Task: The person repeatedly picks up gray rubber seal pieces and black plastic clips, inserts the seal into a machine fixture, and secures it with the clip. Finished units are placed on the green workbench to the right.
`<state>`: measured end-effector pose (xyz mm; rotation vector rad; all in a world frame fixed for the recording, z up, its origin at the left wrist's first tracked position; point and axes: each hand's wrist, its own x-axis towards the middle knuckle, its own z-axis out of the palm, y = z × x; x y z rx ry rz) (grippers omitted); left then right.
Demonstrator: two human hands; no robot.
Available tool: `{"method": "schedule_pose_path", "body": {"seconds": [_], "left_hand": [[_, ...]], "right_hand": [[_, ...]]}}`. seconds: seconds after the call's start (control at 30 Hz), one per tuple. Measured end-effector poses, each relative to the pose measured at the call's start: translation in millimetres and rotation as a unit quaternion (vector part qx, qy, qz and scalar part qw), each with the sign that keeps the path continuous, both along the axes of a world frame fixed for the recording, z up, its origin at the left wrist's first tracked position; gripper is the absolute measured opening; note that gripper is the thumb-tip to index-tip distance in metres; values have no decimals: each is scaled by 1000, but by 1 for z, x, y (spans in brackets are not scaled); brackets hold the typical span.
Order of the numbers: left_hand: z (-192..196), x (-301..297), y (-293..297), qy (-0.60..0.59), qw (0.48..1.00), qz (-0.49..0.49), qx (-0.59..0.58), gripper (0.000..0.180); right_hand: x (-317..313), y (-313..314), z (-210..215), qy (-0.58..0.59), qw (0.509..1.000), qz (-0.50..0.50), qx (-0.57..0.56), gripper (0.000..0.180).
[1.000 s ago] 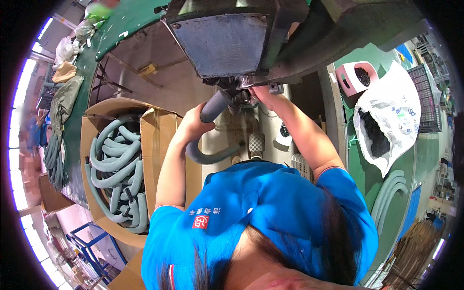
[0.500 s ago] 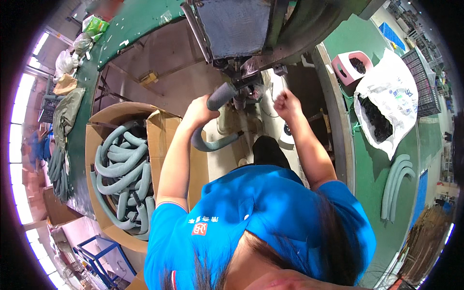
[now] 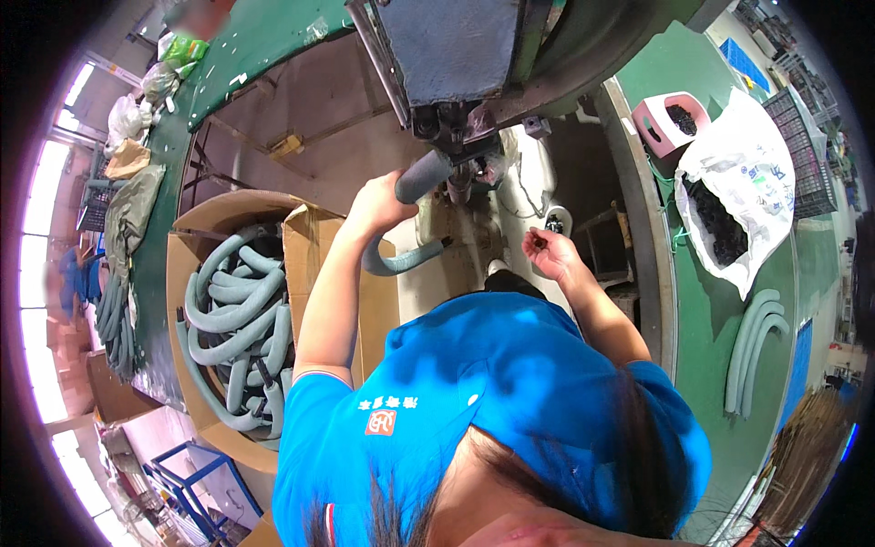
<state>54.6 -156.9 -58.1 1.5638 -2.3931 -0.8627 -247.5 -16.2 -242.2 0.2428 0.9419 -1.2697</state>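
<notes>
The left hand (image 3: 378,202) is closed around a curved grey foam hose (image 3: 410,219), its end pushed against the machine head (image 3: 456,128) at upper centre; fingers so close could get pinched. The right hand (image 3: 547,251), half-curled, pinches a small dark piece that might slip.

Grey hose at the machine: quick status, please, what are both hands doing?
Left hand gripping grey hose, its end up at the machine. Right hand apart from the hose, pinching a small dark piece. Nothing blocking the hose.
</notes>
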Motion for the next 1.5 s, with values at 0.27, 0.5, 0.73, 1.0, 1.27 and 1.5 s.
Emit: {"method": "schedule_pose_path", "body": {"seconds": [0.27, 0.5, 0.73, 1.0, 1.27, 1.5], "left_hand": [[8, -1, -2, 19, 1000, -4, 2, 39], [20, 12, 11, 70, 997, -37, -23, 32], [18, 58, 53, 85, 996, 4, 11, 29], [5, 85, 99, 141, 985, 101, 24, 34], [-8, 108, 117, 206, 957, 205, -29, 33], [49, 137, 148, 144, 895, 332, -260, 35]], "right_hand": [[13, -11, 73, 157, 979, 68, -110, 30], [20, -45, 108, 189, 965, 78, -164, 24], [46, -106, 153, 212, 931, 170, -242, 19], [60, -131, 175, 282, 892, 265, -235, 16], [71, -134, 171, 323, 879, 209, -282, 21], [80, -140, 163, 229, 911, 226, -258, 23]]}}
